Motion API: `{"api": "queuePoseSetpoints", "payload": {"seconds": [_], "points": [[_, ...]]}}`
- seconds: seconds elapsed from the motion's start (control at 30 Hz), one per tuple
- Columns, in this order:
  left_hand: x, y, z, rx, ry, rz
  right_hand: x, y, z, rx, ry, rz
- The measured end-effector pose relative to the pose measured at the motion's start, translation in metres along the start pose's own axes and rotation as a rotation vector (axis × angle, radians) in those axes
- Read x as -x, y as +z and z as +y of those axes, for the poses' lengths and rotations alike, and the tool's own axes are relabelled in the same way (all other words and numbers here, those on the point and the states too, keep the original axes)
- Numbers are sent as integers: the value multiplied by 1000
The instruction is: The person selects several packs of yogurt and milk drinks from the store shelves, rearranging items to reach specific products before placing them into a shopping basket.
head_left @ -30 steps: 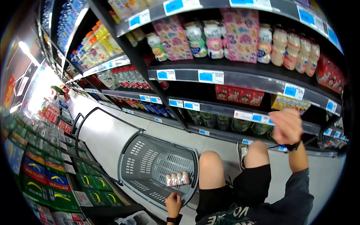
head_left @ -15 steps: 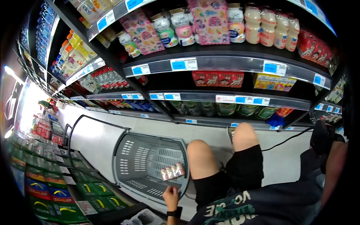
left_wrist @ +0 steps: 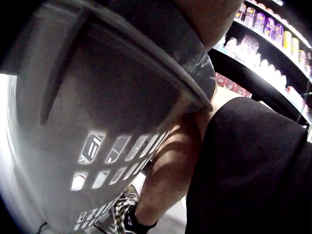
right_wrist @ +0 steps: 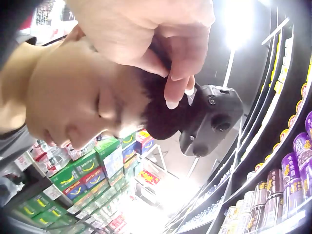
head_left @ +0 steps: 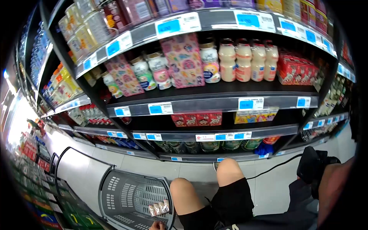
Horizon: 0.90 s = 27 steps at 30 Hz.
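Observation:
My left hand [head_left: 157, 225] is at the near rim of the grey shopping basket [head_left: 115, 212], with only its loosely bent fingers showing above the lower edge of the head view. Beside it, inside the basket, lies a row of several small bottles [head_left: 159, 207]. The basket's slotted outer wall [left_wrist: 112, 97] fills much of the left wrist view. Raised to the head, my right hand [right_wrist: 161, 34] has bent fingers, their tips at the dark hair beside a black head-worn camera [right_wrist: 212, 122]. I cannot tell whether they pinch anything.
Shelves in front carry milk drink bottles [head_left: 245, 61], pink patterned packs [head_left: 183, 61], red cartons [head_left: 297, 69] and a yellow pack [head_left: 256, 116]. The basket's black handle [head_left: 84, 153] reaches toward green boxes [head_left: 76, 218] at left. Bare knees [head_left: 230, 172] are between basket and shelf.
My right hand has gone from in front of the lower shelf back to the head. The view has tilted up, so basket and left hand appear lower; the bottles remain in the basket.

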<state>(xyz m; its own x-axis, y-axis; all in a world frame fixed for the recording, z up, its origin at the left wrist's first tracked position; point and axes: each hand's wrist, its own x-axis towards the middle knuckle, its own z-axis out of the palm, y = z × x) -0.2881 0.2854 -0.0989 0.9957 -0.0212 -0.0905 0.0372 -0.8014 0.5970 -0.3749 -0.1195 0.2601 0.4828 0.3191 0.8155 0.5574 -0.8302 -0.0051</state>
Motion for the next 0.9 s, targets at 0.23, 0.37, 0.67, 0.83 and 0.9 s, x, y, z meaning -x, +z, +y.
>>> {"api": "queuePoseSetpoints", "payload": {"seconds": [0.23,0.37,0.67,0.83,0.9], "points": [[6,8,-6,-65,-27,66,-12,28,0,-42,4,-41],[3,18,-32,164,-52,98,-15,39,1,-61,2,-52],[-84,-69,-4,1436,-377,34,-29,57,5,-191,144,-78],[-191,43,-161,1677,-493,-371,10,82,49,13,-4,-303],[-212,98,-224,1378,-632,-408,31,97,59,84,35,-351]]}}
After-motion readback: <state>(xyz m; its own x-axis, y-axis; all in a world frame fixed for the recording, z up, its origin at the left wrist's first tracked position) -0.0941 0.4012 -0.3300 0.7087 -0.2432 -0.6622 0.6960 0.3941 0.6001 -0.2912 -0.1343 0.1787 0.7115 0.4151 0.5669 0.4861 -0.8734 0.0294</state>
